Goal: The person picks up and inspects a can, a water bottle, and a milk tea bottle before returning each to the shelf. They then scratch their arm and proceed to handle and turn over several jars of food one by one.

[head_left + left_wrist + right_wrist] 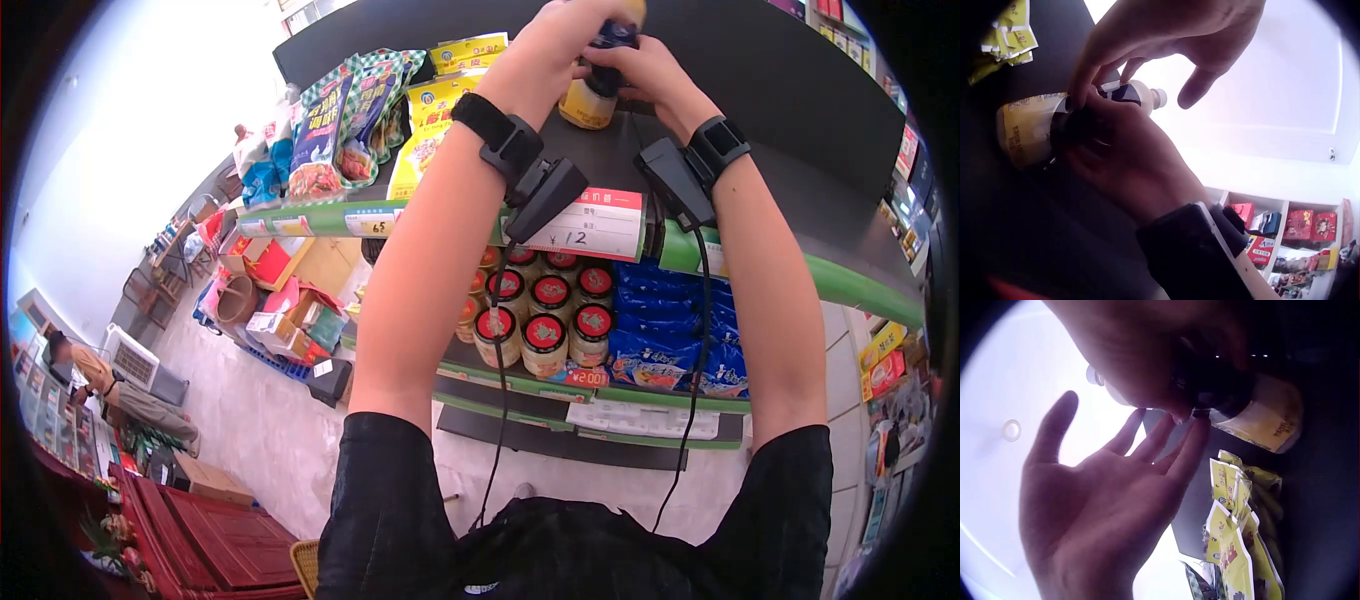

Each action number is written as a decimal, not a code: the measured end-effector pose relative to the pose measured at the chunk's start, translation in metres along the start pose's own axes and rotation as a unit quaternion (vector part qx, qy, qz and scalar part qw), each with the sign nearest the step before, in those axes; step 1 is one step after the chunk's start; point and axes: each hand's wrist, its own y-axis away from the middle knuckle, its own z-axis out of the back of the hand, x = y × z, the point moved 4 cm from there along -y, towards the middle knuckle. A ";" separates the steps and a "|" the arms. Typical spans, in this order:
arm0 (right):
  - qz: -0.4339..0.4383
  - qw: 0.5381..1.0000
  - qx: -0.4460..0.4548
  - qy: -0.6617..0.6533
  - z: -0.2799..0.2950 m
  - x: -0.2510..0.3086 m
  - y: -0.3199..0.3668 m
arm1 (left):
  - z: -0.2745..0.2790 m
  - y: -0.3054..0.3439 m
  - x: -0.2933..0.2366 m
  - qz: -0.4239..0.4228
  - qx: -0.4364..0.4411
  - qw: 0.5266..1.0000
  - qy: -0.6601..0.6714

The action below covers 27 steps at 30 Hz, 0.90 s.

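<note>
A bottle (pixel 588 105) with a yellowish lower part, a dark middle band and a pale cap (pixel 1159 98) stands over the dark shelf top. My right hand (pixel 662 78) grips it round the dark middle, fingers curled, as the left wrist view shows. The left hand (pixel 562 42) reaches over from the other side. In the right wrist view that left hand (pixel 1100 506) has its fingers extended, fingertips right at the bottle, and its thumb stands well apart. Part of the bottle's middle is hidden behind the hands.
Yellow food packets (pixel 430 125) and green-checked bags (pixel 340 130) stand to the left on the same shelf. A price card (pixel 600 225) hangs at the front edge. Red-lidded jars (pixel 545 335) and blue packets (pixel 665 330) fill the shelf below. Far left, a person (pixel 110 385) is visible.
</note>
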 end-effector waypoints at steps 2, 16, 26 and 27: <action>0.015 1.000 -0.019 -0.010 0.002 -0.001 -0.001 | -0.011 -0.003 -0.008 -0.036 0.047 0.994 -0.096; 0.326 0.919 0.039 -0.219 0.014 0.090 0.061 | -0.064 0.226 -0.105 -0.437 -0.178 0.786 -0.400; 0.297 0.916 -0.035 -0.268 0.018 -0.040 0.295 | -0.136 0.383 -0.023 -0.359 -0.073 0.801 -0.474; 0.234 0.927 -0.010 -0.292 0.009 -0.067 0.334 | -0.143 0.399 0.006 -0.300 -0.059 0.841 -0.446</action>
